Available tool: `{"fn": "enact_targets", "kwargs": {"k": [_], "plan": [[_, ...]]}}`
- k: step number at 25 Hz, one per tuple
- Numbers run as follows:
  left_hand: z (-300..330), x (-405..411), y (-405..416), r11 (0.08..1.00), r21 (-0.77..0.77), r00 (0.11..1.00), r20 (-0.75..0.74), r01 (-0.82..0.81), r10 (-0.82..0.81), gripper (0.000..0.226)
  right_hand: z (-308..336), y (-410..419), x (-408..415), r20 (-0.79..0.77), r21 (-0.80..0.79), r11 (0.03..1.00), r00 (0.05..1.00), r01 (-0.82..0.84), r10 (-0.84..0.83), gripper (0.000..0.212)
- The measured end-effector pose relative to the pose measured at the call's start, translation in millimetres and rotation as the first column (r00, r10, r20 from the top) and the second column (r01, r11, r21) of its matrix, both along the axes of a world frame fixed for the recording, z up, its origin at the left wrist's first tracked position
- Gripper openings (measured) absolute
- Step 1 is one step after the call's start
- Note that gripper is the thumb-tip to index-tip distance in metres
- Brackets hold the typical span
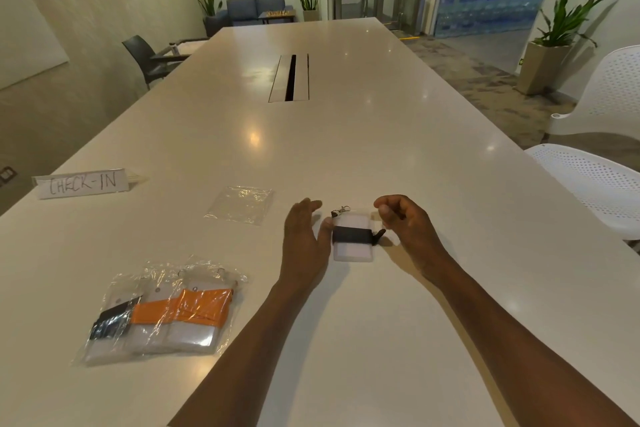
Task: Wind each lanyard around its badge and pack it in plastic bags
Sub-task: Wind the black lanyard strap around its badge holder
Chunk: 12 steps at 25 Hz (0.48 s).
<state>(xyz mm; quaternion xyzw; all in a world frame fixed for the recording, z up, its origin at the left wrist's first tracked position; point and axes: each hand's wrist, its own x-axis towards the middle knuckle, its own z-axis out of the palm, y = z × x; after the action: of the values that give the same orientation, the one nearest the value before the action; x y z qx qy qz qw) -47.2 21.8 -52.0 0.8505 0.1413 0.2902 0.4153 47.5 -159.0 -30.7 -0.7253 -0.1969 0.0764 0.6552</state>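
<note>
A clear badge holder (352, 249) lies flat on the white table (346, 156), with a black lanyard (351, 235) wound across its middle and a metal clip (341, 210) at its far end. My left hand (304, 239) sits just left of the badge, fingers straight, thumb touching its left edge. My right hand (405, 222) hovers just right of it with fingers loosely curled and nothing in them. An empty plastic bag (240, 204) lies to the far left of the badge. Bagged badges (162, 314) with orange and black lanyards lie at the near left.
A folded paper sign reading CHECK-IN (83, 183) stands at the left edge. A cable slot (290, 78) runs along the table's middle. White perforated chairs (595, 184) stand at the right side, a dark chair (145, 57) at the far left.
</note>
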Motion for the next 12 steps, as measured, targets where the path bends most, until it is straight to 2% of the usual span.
{"fn": "enact_targets", "kwargs": {"k": [2, 6, 8, 9, 12], "plan": [[-0.4, 3.0, 7.3, 0.992, 0.079, 0.994, -0.035, -0.097, 0.1, 0.035, 0.2, -1.0, 4.3, -0.01, 0.03, 1.0, 1.0, -0.006, 0.007, 0.018], [2.2, 7.9, 24.4, 0.937, 0.284, 0.962, -0.123, -0.203, 0.245, 0.041, -0.5, 1.3, 21.8, -0.005, -0.033, 0.999, 1.0, -0.017, 0.017, 0.022], [2.5, 11.5, 32.7, 0.857, 0.421, 0.883, -0.219, -0.298, 0.415, 0.047, 0.7, 3.7, 33.5, -0.009, -0.076, 0.997, 1.0, -0.015, 0.014, 0.025], [3.5, 13.0, 36.6, 0.819, 0.461, 0.816, -0.287, -0.341, 0.502, 0.051, 1.0, 4.5, 38.9, -0.013, -0.079, 0.997, 1.0, -0.015, 0.014, 0.024], [8.8, 17.1, 46.1, 0.748, 0.506, 0.65, -0.402, -0.429, 0.645, 0.046, -1.0, 4.6, 49.2, -0.015, -0.048, 0.999, 1.0, 0.0, 0.0, 0.018]]}}
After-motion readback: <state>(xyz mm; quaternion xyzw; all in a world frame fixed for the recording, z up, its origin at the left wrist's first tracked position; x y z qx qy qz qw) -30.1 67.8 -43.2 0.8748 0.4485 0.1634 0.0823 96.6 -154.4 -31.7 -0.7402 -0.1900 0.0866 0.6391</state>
